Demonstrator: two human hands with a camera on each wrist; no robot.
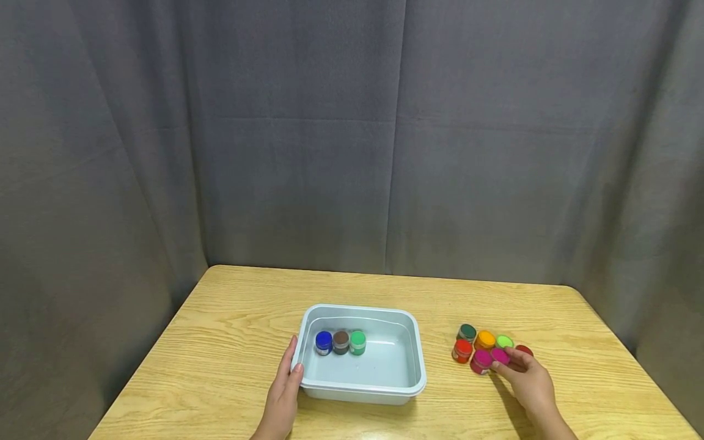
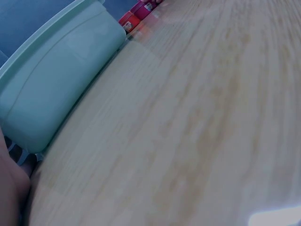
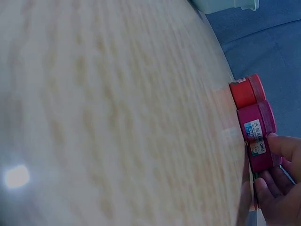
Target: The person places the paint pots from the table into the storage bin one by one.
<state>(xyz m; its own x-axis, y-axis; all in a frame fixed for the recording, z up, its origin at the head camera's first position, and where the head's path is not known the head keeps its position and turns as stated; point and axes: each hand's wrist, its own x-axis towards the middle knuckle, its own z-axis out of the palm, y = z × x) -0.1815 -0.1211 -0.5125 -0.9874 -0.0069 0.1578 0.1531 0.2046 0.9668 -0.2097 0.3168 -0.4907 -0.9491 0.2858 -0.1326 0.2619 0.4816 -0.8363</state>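
Note:
My left hand (image 1: 282,391) holds the left side of a pale grey-blue plastic tub (image 1: 385,391), thumb at the rim and fingers along the outer wall. Inside the tub, blue (image 1: 323,343), brown (image 1: 341,343) and green (image 1: 358,343) paint jars stand in a row toward the left. On the right, my right hand (image 1: 530,385) pinches a magenta paint jar (image 1: 500,355) between thumb and fingers. It stands beside another magenta jar (image 1: 481,361); both show their labels in the right wrist view, where a red jar (image 3: 247,92) adjoins them.
Around the right hand are dark green (image 1: 466,332), orange (image 1: 485,340), lime green (image 1: 504,341) and dark red (image 1: 524,349) jars, the last partly hidden by fingers. Everything rests on a wooden table (image 1: 220,360). Grey curtains (image 1: 297,183) hang behind and at both sides.

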